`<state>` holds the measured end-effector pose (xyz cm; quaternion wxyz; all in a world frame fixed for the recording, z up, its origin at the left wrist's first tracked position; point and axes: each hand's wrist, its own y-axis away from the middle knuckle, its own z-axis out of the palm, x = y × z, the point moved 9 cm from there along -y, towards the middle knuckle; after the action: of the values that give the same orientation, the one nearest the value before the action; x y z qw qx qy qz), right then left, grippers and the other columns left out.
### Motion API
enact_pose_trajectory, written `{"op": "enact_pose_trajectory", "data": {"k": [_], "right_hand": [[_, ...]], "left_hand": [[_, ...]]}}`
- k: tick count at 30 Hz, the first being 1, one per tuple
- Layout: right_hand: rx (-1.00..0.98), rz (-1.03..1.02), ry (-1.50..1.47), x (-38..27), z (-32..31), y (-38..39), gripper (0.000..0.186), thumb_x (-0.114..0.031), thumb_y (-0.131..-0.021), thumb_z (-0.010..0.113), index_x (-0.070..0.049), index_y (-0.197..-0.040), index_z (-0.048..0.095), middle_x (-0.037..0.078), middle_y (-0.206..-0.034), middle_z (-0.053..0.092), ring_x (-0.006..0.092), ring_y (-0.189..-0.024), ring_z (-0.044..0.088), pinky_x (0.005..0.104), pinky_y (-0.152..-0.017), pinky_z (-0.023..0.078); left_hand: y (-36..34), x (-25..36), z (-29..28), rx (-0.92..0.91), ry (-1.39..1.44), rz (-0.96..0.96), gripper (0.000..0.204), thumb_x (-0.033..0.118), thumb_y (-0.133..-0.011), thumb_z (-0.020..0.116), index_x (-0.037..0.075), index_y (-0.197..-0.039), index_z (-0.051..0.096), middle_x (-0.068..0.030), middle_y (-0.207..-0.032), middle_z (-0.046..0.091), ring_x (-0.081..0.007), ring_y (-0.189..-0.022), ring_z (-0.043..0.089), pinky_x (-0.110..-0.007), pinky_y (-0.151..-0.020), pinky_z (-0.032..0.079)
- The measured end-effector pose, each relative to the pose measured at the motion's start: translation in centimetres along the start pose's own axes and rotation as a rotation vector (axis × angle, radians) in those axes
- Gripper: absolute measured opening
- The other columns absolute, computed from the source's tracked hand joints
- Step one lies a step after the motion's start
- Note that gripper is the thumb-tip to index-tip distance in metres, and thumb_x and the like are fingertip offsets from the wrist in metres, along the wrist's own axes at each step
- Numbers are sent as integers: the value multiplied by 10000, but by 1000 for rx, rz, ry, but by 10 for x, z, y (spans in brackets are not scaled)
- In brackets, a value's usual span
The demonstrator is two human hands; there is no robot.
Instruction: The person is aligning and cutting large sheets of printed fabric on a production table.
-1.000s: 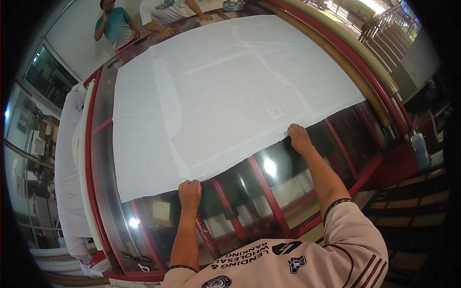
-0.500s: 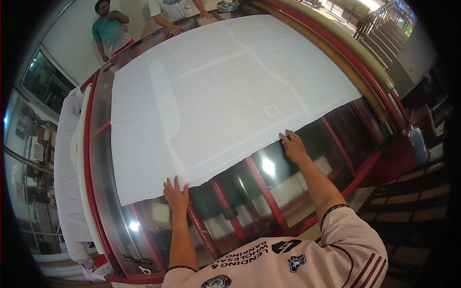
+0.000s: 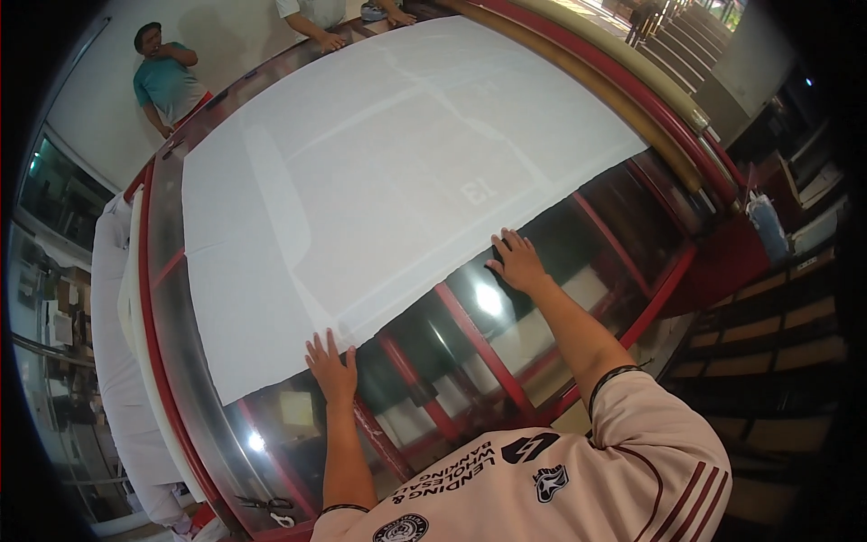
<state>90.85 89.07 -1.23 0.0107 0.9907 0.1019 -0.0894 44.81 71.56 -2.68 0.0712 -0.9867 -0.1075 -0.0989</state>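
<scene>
- Red-framed glass table (image 3: 542,298), long, bare along its near edge.
- White fabric sheet (image 3: 379,181) spread over most of the table, its near edge running along both hands.
- Right hand (image 3: 517,262) flat, fingers spread, fingertips at the sheet's edge.
- Left hand (image 3: 332,366) flat, fingers spread, touching the sheet's near edge.

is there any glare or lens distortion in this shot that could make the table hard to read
In the head view, bright glare spots sit on the glass table top between the left hand and right hand; the fisheye bends the red frame into curves; the white sheet stays evenly lit and sharp.
</scene>
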Motion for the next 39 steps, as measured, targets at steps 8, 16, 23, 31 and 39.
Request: {"op": "enact_pose_trajectory", "data": {"k": [8,16,23,31,39], "right_hand": [[92,50,-219,29,-10,145,703,-332,-936,712,-60,-1517,424,250,-1574,387,431,-1472,349,502,-1208,316],[104,305,-171,103,-54,372,672,-308,-948,706,-84,-1516,425,233,-1561,404,425,-1458,368,503,-1193,337],[326,737,-134,210,-100,521,673,-351,-992,653,-100,-1555,383,258,-1564,398,430,-1464,367,502,-1196,332],[855,755,-160,410,-251,518,713,-322,-940,710,-93,-1540,400,270,-1508,462,459,-1404,431,495,-1153,378],[821,667,236,702,-460,376,1108,-428,-639,943,-120,-1542,379,211,-1524,456,406,-1425,418,488,-1168,361]], "left_hand": [[7,13,0,-11,0,-57,538,429,-1043,511,164,-1511,514,-148,-1606,393,-400,-1539,233,-620,-1248,110],[11,12,-2,5,-19,-92,522,450,-1036,509,180,-1481,555,-106,-1598,423,-392,-1531,258,-627,-1246,122],[14,11,9,39,-190,7,498,426,-1071,457,183,-1500,528,-119,-1578,458,-404,-1485,353,-646,-1193,236],[52,164,36,85,-46,58,572,428,-1079,452,148,-1577,406,-162,-1651,329,-424,-1542,229,-698,-1194,150],[111,380,90,-154,-59,-65,602,467,-1068,455,183,-1594,381,-173,-1671,277,-410,-1558,187,-710,-1195,101]]}}
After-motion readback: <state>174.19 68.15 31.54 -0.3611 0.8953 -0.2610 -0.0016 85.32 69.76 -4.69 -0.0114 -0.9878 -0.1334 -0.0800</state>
